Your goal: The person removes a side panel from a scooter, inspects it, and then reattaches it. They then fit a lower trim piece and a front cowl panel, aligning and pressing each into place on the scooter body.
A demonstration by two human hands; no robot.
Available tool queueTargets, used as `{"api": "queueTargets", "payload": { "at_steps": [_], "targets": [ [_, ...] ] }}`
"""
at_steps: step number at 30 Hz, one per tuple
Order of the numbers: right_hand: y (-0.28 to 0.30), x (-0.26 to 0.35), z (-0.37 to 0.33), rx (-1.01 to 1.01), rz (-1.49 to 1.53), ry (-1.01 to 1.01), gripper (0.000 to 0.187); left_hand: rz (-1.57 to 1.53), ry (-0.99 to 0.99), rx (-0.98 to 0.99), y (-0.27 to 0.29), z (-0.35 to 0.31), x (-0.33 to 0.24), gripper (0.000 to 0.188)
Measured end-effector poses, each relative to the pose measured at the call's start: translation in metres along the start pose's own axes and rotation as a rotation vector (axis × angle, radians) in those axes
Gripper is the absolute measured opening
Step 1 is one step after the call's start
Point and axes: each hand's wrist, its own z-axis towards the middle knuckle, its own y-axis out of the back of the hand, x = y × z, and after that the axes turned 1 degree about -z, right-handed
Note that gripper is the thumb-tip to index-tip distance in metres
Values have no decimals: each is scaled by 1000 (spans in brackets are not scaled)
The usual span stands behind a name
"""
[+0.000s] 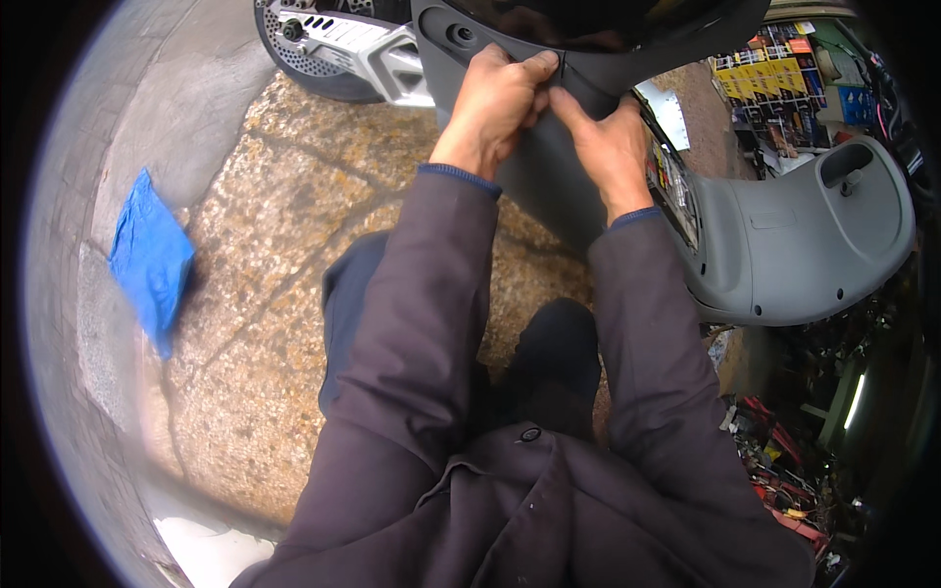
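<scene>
Two bare hands meet at the top of a grey panel (554, 196), upper centre, just below the edge of a glossy dark cover (588, 18). The left hand (495, 106) is bunched, thumb and forefinger close together; whether it pinches anything, I cannot tell. The right hand (610, 145) spreads wider, thumb toward the left; its grip is partly hidden. A wheel (319, 80) stands upper left. Stone floor (265, 265) stretches leftward to a blue sheet (152, 260); rightward, a grey shell (799, 240) crowds the right sleeve (652, 304).
</scene>
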Motion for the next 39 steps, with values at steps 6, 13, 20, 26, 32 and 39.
{"api": "queueTargets", "payload": {
  "at_steps": [6,13,20,26,32,39],
  "targets": [
    [-2,6,-2,-34,-4,-25,105,-30,-38,-44,-3,4,4,20],
    [-7,-2,-1,-63,-94,-15,108,75,-37,-161,-15,-1,2,20],
    [-1,-4,-2,-12,-38,39,107,-5,-378,-308,-3,-15,25,24],
    [10,-11,2,83,-106,77,99,580,-373,-611,10,-37,63,56],
    [7,29,-32,-199,122,724,40,537,-330,-588,21,-32,64,55],
    [-22,70,-9,239,404,1483,32,432,-249,-519,18,-28,77,34]
  ]
}}
